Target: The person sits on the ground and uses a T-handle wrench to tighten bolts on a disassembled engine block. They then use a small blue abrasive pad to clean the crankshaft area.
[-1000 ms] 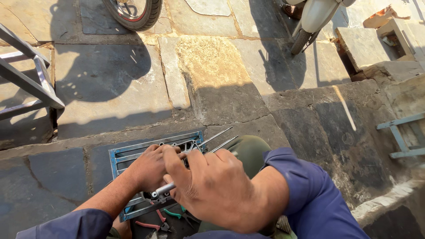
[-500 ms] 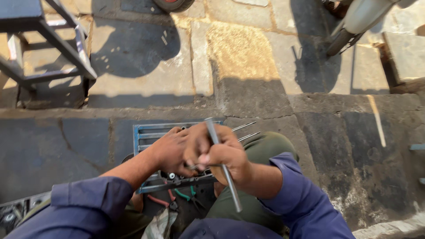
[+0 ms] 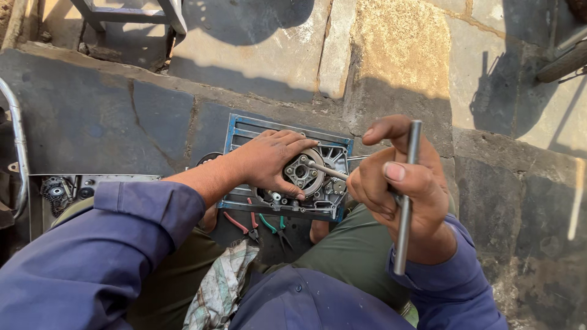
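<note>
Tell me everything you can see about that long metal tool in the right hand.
The T-handle wrench looks like bare grey steel, worn and dull. Its long crossbar stands nearly upright, gripped in the right hand, thumb pressed on it. A thinner shaft runs leftward from the hand to the hub of the round engine part, which the left hand steadies over a blue metal frame. The tip itself is hidden.
</note>
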Demonstrator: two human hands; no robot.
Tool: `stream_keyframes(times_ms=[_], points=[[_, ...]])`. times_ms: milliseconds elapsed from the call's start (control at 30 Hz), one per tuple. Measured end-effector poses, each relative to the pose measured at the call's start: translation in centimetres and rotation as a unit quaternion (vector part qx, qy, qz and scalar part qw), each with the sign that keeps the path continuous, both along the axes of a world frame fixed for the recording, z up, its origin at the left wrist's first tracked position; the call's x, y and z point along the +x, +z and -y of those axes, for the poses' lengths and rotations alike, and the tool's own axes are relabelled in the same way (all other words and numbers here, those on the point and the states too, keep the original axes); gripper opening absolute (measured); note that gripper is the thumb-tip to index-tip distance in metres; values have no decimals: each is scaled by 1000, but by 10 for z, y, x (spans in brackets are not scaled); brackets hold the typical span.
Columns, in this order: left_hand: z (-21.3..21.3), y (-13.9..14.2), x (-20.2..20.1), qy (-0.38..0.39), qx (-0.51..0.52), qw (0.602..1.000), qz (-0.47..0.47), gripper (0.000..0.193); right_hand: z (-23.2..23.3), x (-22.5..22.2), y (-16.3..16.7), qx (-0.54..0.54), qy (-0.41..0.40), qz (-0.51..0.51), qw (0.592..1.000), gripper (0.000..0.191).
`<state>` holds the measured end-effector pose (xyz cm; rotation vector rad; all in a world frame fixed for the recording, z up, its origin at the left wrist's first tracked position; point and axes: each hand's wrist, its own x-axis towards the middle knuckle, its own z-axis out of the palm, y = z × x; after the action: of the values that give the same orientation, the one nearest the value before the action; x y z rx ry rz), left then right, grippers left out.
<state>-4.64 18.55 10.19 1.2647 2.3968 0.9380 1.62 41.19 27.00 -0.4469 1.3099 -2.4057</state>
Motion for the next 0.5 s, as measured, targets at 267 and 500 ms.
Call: stream_keyframes(times_ms=[267, 500], points=[[6, -5, -12, 3, -13, 1000, 20, 109, 7, -31, -16, -43, 74, -3, 996, 29], [-2, 5, -15, 17, -10, 999, 44, 105, -35, -73, -35, -94, 276, -63, 954, 15]])
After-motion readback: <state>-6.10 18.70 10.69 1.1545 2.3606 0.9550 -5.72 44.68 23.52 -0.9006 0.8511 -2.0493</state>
